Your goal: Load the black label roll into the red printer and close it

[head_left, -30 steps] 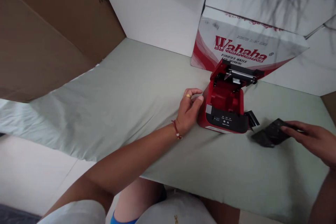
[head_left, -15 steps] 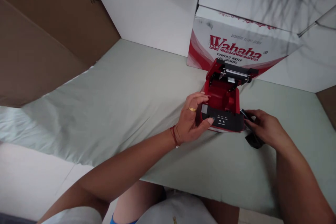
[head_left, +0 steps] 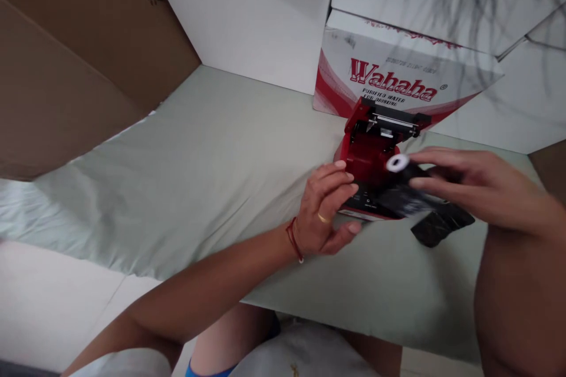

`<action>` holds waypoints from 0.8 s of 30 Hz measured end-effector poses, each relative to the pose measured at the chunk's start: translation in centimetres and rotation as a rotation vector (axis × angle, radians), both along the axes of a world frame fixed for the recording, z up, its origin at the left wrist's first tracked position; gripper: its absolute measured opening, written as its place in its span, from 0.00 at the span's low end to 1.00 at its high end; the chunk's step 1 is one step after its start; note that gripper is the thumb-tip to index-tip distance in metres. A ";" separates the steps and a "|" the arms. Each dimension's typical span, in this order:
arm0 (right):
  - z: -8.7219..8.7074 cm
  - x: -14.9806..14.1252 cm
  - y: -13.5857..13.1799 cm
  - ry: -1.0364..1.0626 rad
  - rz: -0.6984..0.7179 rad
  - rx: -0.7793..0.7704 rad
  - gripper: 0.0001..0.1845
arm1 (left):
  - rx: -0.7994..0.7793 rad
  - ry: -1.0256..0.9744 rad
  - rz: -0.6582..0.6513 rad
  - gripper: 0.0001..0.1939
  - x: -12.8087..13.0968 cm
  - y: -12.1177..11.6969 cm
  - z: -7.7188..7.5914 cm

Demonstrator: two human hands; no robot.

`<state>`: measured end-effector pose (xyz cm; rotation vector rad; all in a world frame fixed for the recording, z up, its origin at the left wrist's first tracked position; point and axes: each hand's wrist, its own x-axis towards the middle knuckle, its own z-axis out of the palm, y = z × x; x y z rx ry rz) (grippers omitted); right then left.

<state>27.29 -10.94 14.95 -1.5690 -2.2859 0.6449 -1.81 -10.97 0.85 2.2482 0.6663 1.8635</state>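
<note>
A small red-and-black label printer (head_left: 363, 162) stands on the green cloth with its lid tipped up, showing a red hollow inside. My left hand (head_left: 325, 209) is at its left side, fingers stretched out and thumb apart, fingertips by the front left edge; it holds nothing. Above the printer's right side, my right hand (head_left: 464, 179) grips a black roll (head_left: 409, 174) with a white ring-shaped end. Dark shiny film hangs blurred below the roll, over the printer's front panel. A crumpled black piece (head_left: 440, 225) lies under the right hand; whether it joins the film I cannot tell.
Right behind the printer stands a white-and-red Wahaha carton (head_left: 384, 70). White boxes (head_left: 265, 23) line the back, and a large brown cardboard box (head_left: 79, 59) stands on the left. The green cloth (head_left: 198, 171) covers the surface, with wrinkles on the left.
My right hand has moved up from beside the printer, bringing the black roll over its right side. My left hand's fingers have straightened and its thumb has slid down off the front panel.
</note>
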 end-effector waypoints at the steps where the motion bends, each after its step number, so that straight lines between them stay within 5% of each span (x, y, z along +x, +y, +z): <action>1: -0.3 -1.9 1.4 0.004 0.019 0.015 0.27 | 0.039 0.014 0.016 0.31 0.0 -0.2 0.1; 3: -1.1 -4.9 3.4 -0.124 0.025 0.068 0.20 | 0.090 0.060 0.033 0.32 0.1 -0.4 0.3; 8: -2.4 -8.9 4.4 -0.638 -0.060 0.060 0.21 | 0.108 0.235 -0.050 0.28 0.2 -0.9 0.4; 13: -2.7 -10.1 5.8 -0.768 -0.088 0.074 0.18 | 0.069 0.270 -0.084 0.22 -0.2 -1.3 0.6; 16: -2.6 -9.3 5.9 -0.674 -0.023 0.113 0.20 | 0.102 0.319 -0.054 0.18 -0.3 -1.3 0.9; 20: -1.1 -7.0 3.0 -0.201 0.020 0.180 0.19 | 0.154 0.327 0.009 0.16 -0.3 -1.3 1.2; 24: -0.1 -4.8 0.7 0.250 -0.435 0.599 0.19 | 0.183 0.311 0.041 0.13 0.1 -1.4 1.4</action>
